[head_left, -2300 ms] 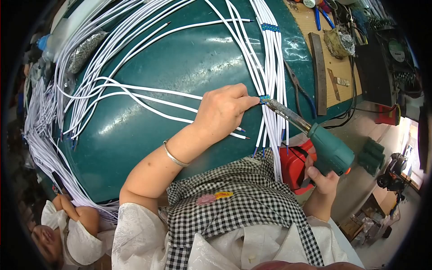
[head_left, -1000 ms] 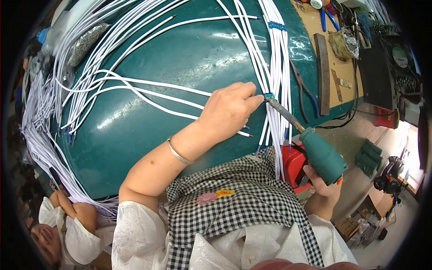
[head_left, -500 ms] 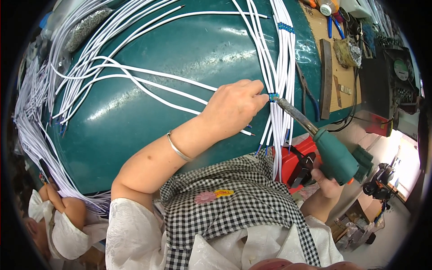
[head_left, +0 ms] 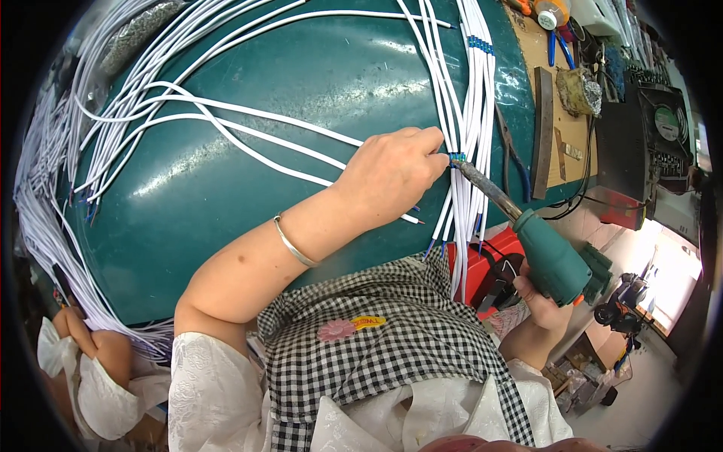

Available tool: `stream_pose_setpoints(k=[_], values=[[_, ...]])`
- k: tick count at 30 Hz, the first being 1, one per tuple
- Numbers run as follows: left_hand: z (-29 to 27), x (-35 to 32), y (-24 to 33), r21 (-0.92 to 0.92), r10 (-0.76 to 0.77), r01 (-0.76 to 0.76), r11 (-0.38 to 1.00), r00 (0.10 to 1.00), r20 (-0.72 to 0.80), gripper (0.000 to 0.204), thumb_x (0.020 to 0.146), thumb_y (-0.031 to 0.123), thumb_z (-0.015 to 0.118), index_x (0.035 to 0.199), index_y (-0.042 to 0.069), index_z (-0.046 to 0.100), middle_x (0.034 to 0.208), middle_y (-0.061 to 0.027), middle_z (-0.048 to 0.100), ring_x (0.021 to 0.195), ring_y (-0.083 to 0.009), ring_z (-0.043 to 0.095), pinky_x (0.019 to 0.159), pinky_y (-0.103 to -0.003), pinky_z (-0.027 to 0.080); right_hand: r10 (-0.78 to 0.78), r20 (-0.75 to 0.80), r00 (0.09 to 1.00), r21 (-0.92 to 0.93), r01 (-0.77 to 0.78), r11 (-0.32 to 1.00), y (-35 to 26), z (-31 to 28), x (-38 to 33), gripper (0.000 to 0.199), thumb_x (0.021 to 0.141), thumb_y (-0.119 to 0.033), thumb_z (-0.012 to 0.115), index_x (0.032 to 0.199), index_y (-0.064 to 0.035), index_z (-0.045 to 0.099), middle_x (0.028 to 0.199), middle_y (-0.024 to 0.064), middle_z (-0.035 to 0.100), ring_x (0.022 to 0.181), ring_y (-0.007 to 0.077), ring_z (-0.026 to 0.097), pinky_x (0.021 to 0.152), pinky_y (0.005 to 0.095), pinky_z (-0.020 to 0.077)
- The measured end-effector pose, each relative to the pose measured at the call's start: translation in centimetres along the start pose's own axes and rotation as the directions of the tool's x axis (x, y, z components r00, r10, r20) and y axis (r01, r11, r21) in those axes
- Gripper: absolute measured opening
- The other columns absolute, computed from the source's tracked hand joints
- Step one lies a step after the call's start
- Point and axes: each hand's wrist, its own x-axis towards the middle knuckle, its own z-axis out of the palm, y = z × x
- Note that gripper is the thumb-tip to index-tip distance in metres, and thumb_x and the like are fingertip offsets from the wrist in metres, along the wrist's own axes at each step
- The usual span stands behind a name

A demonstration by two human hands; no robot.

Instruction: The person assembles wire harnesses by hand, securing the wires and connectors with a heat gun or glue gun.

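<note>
My right hand (head_left: 544, 310) grips a green soldering gun (head_left: 553, 256) from below. Its long metal barrel slants up and left, the tip at a row of small blue joints (head_left: 456, 159) on a bundle of white cables (head_left: 471, 98). Close against that row, my left hand (head_left: 395, 167) is closed, thumb and fingers pinched together; what they hold, if anything, is hidden. Loose white cables (head_left: 279, 139) run from the left under this hand and wrist, and a stripped end (head_left: 412, 218) shows beyond it.
Cables are heaped along the left of the green table (head_left: 248, 188). Pliers (head_left: 512, 154), a dark metal bar (head_left: 542, 132) and a solder-stained sponge (head_left: 578, 90) lie at the right. A red stool (head_left: 482, 260) stands below the table edge. Another person's arm (head_left: 113, 354) is at lower left.
The whole view has shifted slightly. The soldering gun's tip has moved a little to the left along the blue row; the left hand keeps its pinch beside it.
</note>
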Motion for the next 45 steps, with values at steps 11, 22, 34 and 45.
stream_pose_setpoints(k=[11, 22, 34, 45], values=[[-0.2, 0.0, 0.1, 0.011, -0.004, 0.004, 1.000, 1.000, 0.015, 0.015, 0.077, 0.002, 0.066, 0.091, 0.003, 0.073, 0.084, -0.0077, 0.058, 0.078, -0.0247, 0.064, 0.063, -0.038, 0.053, -0.007, -0.036, 0.999, 0.312, 0.018, 0.950, 0.6, -0.6, 0.0, 0.056, 0.068, -0.001, 0.083, 0.120, 0.0066, 0.062, 0.092, 0.0097, 0.068, 0.067, 0.0177, 0.059, 0.057, 0.0294, 0.0469], [0.1, -0.1, -0.2, -0.005, 0.007, -0.007, 1.000, 1.000, -0.002, 0.016, 0.077, 0.001, 0.065, 0.091, 0.003, 0.072, 0.081, -0.0076, 0.058, 0.076, -0.0255, 0.063, 0.062, -0.039, 0.053, -0.040, -0.063, 0.997, 0.498, 0.066, 0.865, -0.2, 1.0, 0.6, 0.075, 0.075, -0.018, 0.086, 0.134, 0.0090, 0.048, 0.074, 0.0053, 0.056, 0.054, 0.0126, 0.051, 0.047, 0.0231, 0.0421], [-0.4, 0.2, -0.1, 0.109, 0.073, -0.064, 0.992, 0.994, -0.078, 0.009, 0.072, 0.006, 0.070, 0.080, 0.007, 0.072, 0.075, -0.0048, 0.060, 0.082, -0.0235, 0.063, 0.065, -0.036, 0.051, -0.031, -0.060, 0.998, 0.542, 0.059, 0.838, 0.9, 0.6, 0.2, 0.074, 0.074, -0.017, 0.087, 0.132, 0.0102, 0.049, 0.077, 0.0074, 0.054, 0.060, 0.0153, 0.054, 0.044, 0.0240, 0.0446], [-4.0, 0.0, 1.2, 0.121, 0.047, -0.051, 0.991, 0.998, 0.034, 0.008, 0.070, 0.007, 0.075, 0.078, 0.006, 0.073, 0.086, -0.0034, 0.063, 0.091, -0.0240, 0.060, 0.079, -0.037, 0.049, -0.041, -0.164, 0.986, 0.564, 0.128, 0.816, 0.8, 0.5, 0.0, 0.074, 0.074, -0.016, 0.086, 0.130, 0.0116, 0.047, 0.075, 0.0098, 0.054, 0.059, 0.0170, 0.053, 0.041, 0.0258, 0.0464]])
